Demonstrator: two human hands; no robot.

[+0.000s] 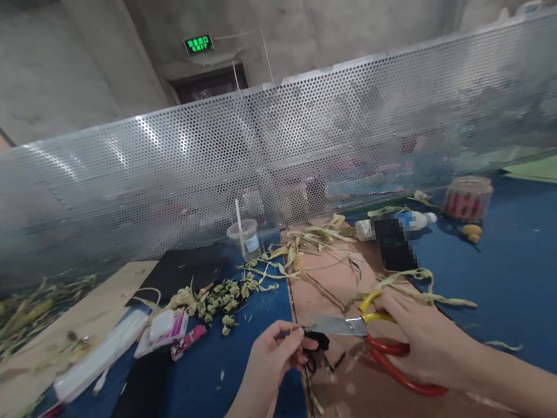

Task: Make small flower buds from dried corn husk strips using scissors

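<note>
My right hand grips scissors with red and yellow handles. Their blades point left, with the tips close to the fingers of my left hand. That hand is closed in a pinch at the edge of a pinkish-brown board. What sits between its fingertips is too small to make out. A black looped piece like a cord or ribbon shows right beside those fingers, under the blades; whether it is held I cannot tell. Dry pale-green husk strips are strewn over the board's far end.
Greenish clumps, a clear plastic cup with a straw, and a pink-and-white pack lie to the left. A plastic bottle and a clear jar stand at the right. A perforated metal screen borders the blue table.
</note>
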